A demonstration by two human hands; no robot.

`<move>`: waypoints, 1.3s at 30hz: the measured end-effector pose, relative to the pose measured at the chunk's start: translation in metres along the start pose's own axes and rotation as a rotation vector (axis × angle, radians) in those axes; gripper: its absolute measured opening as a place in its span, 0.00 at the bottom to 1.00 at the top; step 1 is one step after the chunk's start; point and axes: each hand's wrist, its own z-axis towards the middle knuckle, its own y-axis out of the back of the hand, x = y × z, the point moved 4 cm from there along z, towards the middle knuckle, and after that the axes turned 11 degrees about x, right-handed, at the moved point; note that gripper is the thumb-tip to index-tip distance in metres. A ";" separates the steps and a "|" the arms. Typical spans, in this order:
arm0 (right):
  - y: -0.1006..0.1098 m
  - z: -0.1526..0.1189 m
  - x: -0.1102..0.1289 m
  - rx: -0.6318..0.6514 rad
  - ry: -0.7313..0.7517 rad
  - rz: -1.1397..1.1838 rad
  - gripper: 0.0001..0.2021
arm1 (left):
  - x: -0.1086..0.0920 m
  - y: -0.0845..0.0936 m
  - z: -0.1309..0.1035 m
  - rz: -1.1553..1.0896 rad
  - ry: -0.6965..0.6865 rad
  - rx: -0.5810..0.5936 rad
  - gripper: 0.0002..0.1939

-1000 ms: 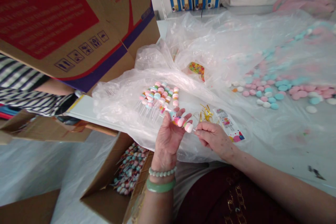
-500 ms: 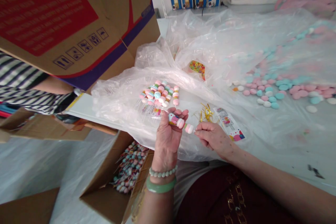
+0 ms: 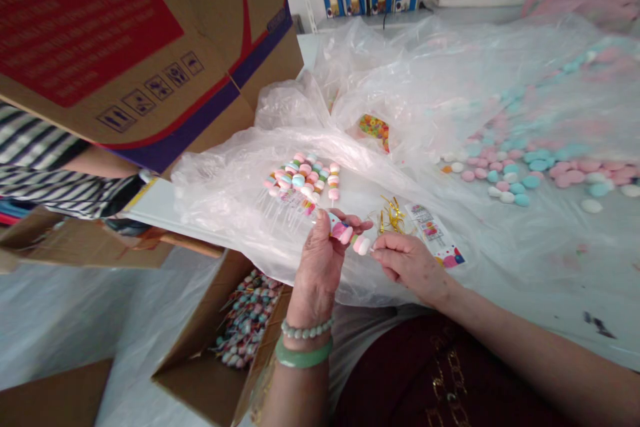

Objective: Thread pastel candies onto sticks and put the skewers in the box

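My left hand (image 3: pixel 319 260), with a beaded bracelet and a green bangle at the wrist, is closed around a candy skewer (image 3: pixel 361 245) of pink and white pieces. A printed colourful label or wrapper (image 3: pixel 338 227) lies along the skewer under my thumb. My right hand (image 3: pixel 413 265) pinches the skewer's lower right end; whether it grips the stick or clear wrapping is hard to see. Beyond my left hand lies a pile of candy skewers (image 3: pixel 300 177) with white sticks. Gold twist ties (image 3: pixel 393 215) and a printed card (image 3: pixel 434 232) lie just beyond my right hand.
Crumpled clear plastic sheeting (image 3: pixel 280 147) covers much of the table. Loose pastel candies (image 3: pixel 537 163) are scattered at the right. A large carton (image 3: pixel 200 100) stands at the left. Below the table edge, an open box (image 3: pixel 195 373) holds many skewers. A person's striped sleeve (image 3: pixel 35 137) shows far left.
My left thumb has shifted up along the printed label, and the fingers have turned the skewer slightly. My right hand keeps its pinch at the end.
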 end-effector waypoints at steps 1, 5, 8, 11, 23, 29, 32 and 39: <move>-0.002 0.000 -0.002 0.037 -0.049 0.170 0.08 | 0.001 0.001 0.000 -0.014 0.017 -0.002 0.19; -0.006 0.001 -0.006 0.112 -0.159 0.540 0.08 | 0.001 0.007 0.000 -0.078 0.108 -0.023 0.19; -0.005 0.001 -0.008 0.111 -0.171 0.565 0.08 | -0.001 0.012 -0.001 -0.064 0.155 -0.053 0.21; -0.001 0.003 -0.009 0.086 -0.153 0.526 0.08 | -0.005 0.015 -0.002 -0.025 0.164 -0.072 0.22; 0.001 0.003 0.001 -0.069 0.078 -0.462 0.08 | 0.001 0.018 0.001 -0.021 0.194 -0.253 0.17; 0.005 -0.004 0.003 -0.238 0.258 -0.984 0.12 | 0.002 0.020 0.000 -0.059 0.181 -0.212 0.16; 0.011 0.000 0.000 -0.202 0.169 -0.794 0.11 | -0.005 0.018 -0.001 -0.091 0.114 -0.073 0.17; 0.010 0.005 -0.004 -0.011 -0.030 -0.137 0.11 | -0.014 0.020 -0.003 -0.086 0.031 0.155 0.18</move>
